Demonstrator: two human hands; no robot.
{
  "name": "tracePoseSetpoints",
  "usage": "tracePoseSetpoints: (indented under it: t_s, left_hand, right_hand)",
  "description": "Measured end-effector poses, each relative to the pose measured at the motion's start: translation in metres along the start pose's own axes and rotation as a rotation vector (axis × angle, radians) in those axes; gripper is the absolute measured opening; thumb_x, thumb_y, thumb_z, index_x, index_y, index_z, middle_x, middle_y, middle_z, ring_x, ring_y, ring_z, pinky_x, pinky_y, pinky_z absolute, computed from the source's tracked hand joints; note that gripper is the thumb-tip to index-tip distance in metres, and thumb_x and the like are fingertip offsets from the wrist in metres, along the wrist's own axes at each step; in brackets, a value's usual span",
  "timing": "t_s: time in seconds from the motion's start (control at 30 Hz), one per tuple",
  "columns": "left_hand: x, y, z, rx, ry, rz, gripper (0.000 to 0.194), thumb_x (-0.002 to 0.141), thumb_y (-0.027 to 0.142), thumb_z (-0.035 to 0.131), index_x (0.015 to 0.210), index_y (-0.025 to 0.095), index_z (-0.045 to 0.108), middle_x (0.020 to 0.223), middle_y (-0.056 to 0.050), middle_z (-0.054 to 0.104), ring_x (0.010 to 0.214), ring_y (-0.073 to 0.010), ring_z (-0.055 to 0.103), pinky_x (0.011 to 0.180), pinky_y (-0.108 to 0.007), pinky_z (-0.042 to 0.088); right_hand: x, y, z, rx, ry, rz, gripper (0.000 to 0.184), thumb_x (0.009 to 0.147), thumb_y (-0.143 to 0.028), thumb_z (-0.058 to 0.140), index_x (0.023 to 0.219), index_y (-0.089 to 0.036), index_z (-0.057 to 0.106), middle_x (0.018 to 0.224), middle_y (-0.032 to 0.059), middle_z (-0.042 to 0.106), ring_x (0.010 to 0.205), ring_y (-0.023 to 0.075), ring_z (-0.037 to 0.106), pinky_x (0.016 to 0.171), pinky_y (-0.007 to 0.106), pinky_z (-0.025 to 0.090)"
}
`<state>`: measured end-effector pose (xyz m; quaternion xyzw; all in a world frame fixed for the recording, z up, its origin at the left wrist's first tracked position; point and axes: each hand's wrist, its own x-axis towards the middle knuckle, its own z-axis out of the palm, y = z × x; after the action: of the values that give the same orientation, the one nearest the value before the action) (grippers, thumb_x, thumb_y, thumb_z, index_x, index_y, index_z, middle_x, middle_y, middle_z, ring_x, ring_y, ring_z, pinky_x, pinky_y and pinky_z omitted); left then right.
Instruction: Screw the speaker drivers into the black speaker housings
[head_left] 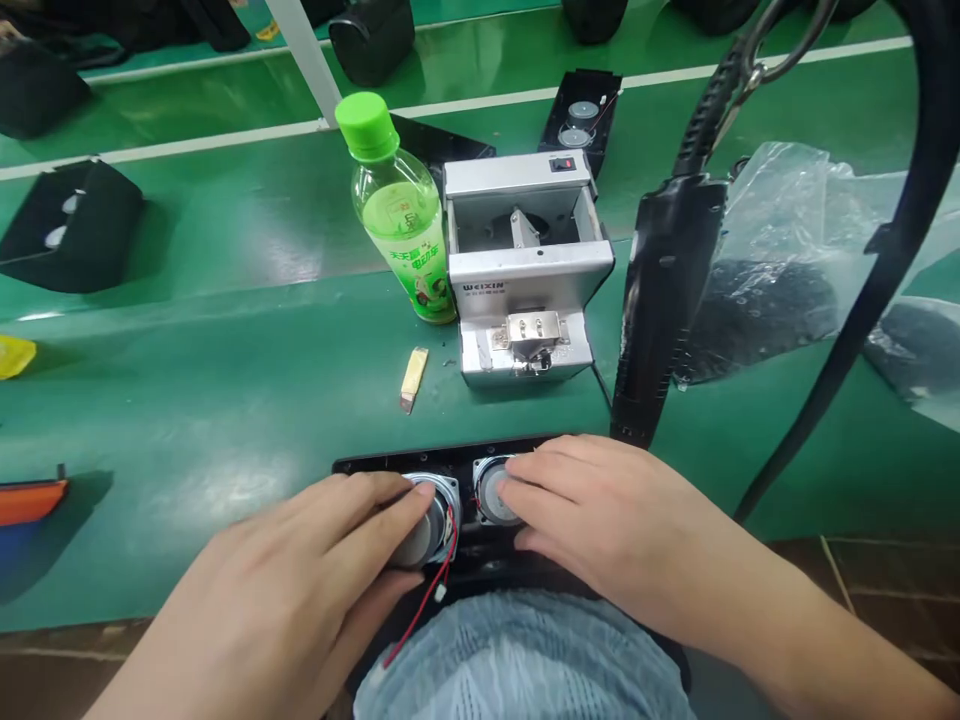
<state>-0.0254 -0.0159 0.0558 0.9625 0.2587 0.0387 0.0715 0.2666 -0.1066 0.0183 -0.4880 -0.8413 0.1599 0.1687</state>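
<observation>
A black speaker housing lies at the front edge of the green bench, tilted up against my lap. It holds two round speaker drivers side by side. My left hand rests its fingers on the left speaker driver, covering much of it. My right hand presses its fingers on the right speaker driver, partly hiding it. A red wire runs from the left driver down past my left hand.
Behind the housing stand a silver WEIXIN screw feeder and a green-capped drink bottle. A black electric screwdriver hangs to the right, beside a plastic bag of dark parts. A small pale stick lies on the bench.
</observation>
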Motion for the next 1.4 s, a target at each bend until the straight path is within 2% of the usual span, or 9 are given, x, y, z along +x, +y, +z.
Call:
tracePoseSetpoints:
  t_s: [0.13, 0.3, 0.53, 0.67, 0.83, 1.03, 1.13, 1.27, 1.4]
  left_hand:
    - [0.006, -0.002, 0.007, 0.033, -0.005, 0.044, 0.036, 0.117, 0.04, 0.043, 0.129, 0.022, 0.072, 0.119, -0.008, 0.085, 0.092, -0.0279, 0.083, 0.072, -0.044, 0.065]
    - [0.01, -0.006, 0.014, 0.098, -0.016, 0.013, 0.042, 0.117, 0.04, 0.041, 0.127, 0.018, 0.076, 0.118, -0.012, 0.086, 0.091, -0.0314, 0.084, 0.069, -0.049, 0.069]
    - [0.015, -0.005, 0.022, 0.119, -0.022, 0.035, 0.05, 0.117, 0.038, 0.037, 0.121, 0.016, 0.082, 0.109, -0.013, 0.088, 0.087, -0.0332, 0.086, 0.063, -0.049, 0.071]
    - [0.016, -0.006, 0.023, 0.126, 0.001, 0.037, 0.053, 0.117, 0.037, 0.037, 0.118, 0.016, 0.084, 0.11, -0.012, 0.088, 0.086, -0.0325, 0.086, 0.064, -0.05, 0.072]
    - [0.015, -0.008, 0.024, 0.098, -0.024, 0.014, 0.05, 0.117, 0.039, 0.04, 0.118, 0.019, 0.086, 0.112, -0.01, 0.088, 0.088, -0.031, 0.085, 0.069, -0.048, 0.071]
    - [0.012, -0.01, 0.026, 0.038, -0.042, -0.003, 0.038, 0.114, 0.035, 0.05, 0.125, 0.021, 0.083, 0.116, -0.01, 0.087, 0.093, -0.0306, 0.082, 0.076, -0.047, 0.065]
    - [0.01, -0.012, 0.024, -0.012, -0.023, -0.005, 0.035, 0.114, 0.038, 0.052, 0.124, 0.019, 0.08, 0.117, -0.01, 0.087, 0.094, -0.0306, 0.081, 0.078, -0.048, 0.058]
    - [0.007, -0.017, 0.024, -0.102, 0.019, -0.008, 0.029, 0.115, 0.04, 0.057, 0.129, 0.022, 0.075, 0.122, -0.007, 0.086, 0.098, -0.0272, 0.079, 0.084, -0.047, 0.047]
    - [0.005, -0.02, 0.028, -0.143, 0.039, -0.002, 0.025, 0.114, 0.037, 0.059, 0.129, 0.022, 0.072, 0.118, -0.002, 0.086, 0.098, -0.0242, 0.077, 0.088, -0.045, 0.041]
  right_hand:
    - [0.006, -0.001, -0.001, -0.047, -0.039, -0.011, 0.026, 0.106, -0.015, 0.066, 0.131, -0.017, 0.07, 0.128, 0.0099, 0.08, 0.118, 0.0282, 0.074, 0.094, 0.045, 0.065]
    - [0.013, 0.0, -0.005, -0.071, -0.091, -0.034, 0.024, 0.106, -0.016, 0.065, 0.129, -0.017, 0.072, 0.124, 0.0115, 0.081, 0.113, 0.0275, 0.075, 0.094, 0.045, 0.064]
    - [0.016, -0.002, -0.004, -0.066, -0.132, -0.042, 0.023, 0.106, -0.017, 0.065, 0.128, -0.016, 0.072, 0.117, 0.0108, 0.08, 0.1, 0.025, 0.073, 0.087, 0.043, 0.065]
    - [0.015, -0.002, -0.004, -0.067, -0.157, -0.042, 0.024, 0.106, -0.016, 0.065, 0.129, -0.015, 0.071, 0.118, 0.011, 0.079, 0.1, 0.0251, 0.072, 0.085, 0.043, 0.065]
    - [0.014, -0.002, -0.005, -0.066, -0.171, -0.027, 0.026, 0.106, -0.015, 0.065, 0.132, -0.016, 0.07, 0.119, 0.0116, 0.079, 0.103, 0.0256, 0.073, 0.086, 0.042, 0.067]
    - [0.012, -0.003, -0.004, -0.12, -0.168, -0.047, 0.041, 0.102, -0.011, 0.067, 0.143, -0.013, 0.067, 0.129, 0.0137, 0.079, 0.111, 0.0308, 0.075, 0.081, 0.046, 0.071]
    - [0.013, -0.003, -0.004, -0.121, -0.184, -0.043, 0.043, 0.102, -0.011, 0.067, 0.144, -0.014, 0.066, 0.13, 0.0125, 0.079, 0.112, 0.0315, 0.075, 0.08, 0.047, 0.072]
    - [0.013, -0.002, -0.005, -0.115, -0.213, -0.033, 0.04, 0.103, -0.014, 0.066, 0.143, -0.016, 0.067, 0.131, 0.0111, 0.078, 0.112, 0.0297, 0.074, 0.084, 0.048, 0.072]
    - [0.012, 0.001, -0.004, -0.119, -0.244, -0.038, 0.042, 0.103, -0.014, 0.066, 0.145, -0.016, 0.065, 0.135, 0.0084, 0.076, 0.119, 0.0301, 0.072, 0.09, 0.048, 0.073]
